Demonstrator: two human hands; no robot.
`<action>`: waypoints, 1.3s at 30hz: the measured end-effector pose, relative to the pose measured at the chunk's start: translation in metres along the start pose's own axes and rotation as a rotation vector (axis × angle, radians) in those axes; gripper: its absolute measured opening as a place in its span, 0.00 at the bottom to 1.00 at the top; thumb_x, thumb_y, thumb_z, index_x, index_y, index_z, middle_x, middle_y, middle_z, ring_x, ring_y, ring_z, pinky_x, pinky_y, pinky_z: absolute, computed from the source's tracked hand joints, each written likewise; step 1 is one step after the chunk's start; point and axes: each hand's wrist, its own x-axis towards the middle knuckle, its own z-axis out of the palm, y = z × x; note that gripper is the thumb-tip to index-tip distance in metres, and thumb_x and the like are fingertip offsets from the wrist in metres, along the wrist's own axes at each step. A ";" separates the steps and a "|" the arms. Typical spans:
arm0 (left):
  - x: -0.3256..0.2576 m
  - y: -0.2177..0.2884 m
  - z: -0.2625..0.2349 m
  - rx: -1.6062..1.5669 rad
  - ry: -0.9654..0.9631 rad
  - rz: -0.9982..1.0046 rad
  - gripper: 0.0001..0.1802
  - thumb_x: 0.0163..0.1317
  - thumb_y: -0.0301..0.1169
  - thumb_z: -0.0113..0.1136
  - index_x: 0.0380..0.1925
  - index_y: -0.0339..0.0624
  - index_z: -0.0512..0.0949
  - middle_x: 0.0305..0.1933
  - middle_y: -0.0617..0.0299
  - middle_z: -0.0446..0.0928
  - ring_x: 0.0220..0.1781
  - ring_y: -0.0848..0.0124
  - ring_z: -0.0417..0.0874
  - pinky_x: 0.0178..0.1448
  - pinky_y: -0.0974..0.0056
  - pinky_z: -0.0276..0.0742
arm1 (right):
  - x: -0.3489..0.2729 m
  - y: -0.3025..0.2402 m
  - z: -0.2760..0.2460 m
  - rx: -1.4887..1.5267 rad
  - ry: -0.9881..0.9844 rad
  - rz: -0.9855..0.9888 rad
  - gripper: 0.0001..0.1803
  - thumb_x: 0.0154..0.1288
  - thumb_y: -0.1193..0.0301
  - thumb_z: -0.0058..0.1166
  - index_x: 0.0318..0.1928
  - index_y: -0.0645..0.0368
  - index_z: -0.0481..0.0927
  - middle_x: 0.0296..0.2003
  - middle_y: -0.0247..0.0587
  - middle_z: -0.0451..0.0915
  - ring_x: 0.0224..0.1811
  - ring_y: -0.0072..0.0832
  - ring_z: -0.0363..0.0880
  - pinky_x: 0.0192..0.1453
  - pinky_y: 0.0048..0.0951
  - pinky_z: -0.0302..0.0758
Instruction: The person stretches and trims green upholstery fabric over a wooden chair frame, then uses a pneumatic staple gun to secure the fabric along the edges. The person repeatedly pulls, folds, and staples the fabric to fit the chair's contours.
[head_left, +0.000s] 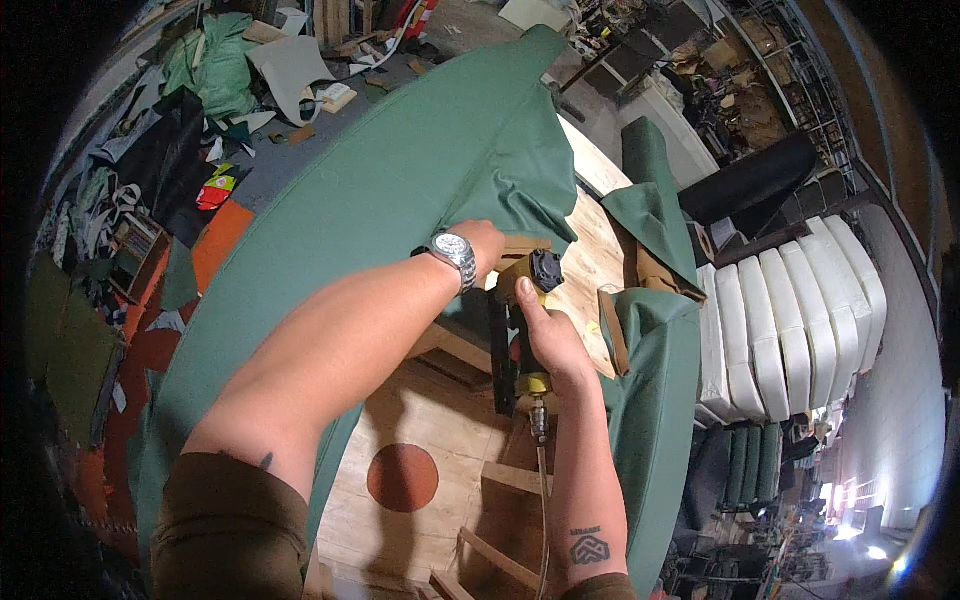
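A large piece of green upholstery material (370, 165) is stretched over a curved wooden furniture frame (520, 480). My left hand (485, 240), wearing a metal wristwatch (455, 250) at the wrist, is closed at the material's loose inner edge, by a wooden rail; its fingertips are hidden. Close beside it, my right hand (555, 335) is wrapped around a pneumatic staple gun (535, 380), thumb up along the body. The gun's black and yellow head (545, 268) is over the frame. An air hose (543, 490) runs down from its metal coupling between my forearms.
White padded cushions (800, 310) stand in a row at right. Green flaps (650, 230) hang loose over the frame's right side. A black roll (755, 180) lies behind them. Scraps and a green sack (210, 65) clutter the floor at far left.
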 end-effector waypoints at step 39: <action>-0.039 0.096 0.108 -0.134 -0.726 0.252 0.34 0.65 0.63 0.63 0.44 0.39 0.88 0.41 0.48 0.88 0.43 0.55 0.88 0.52 0.52 0.81 | -0.079 0.281 0.131 0.495 0.657 0.014 0.19 0.57 0.68 0.72 0.49 0.59 0.84 0.31 0.43 0.87 0.31 0.36 0.86 0.41 0.39 0.82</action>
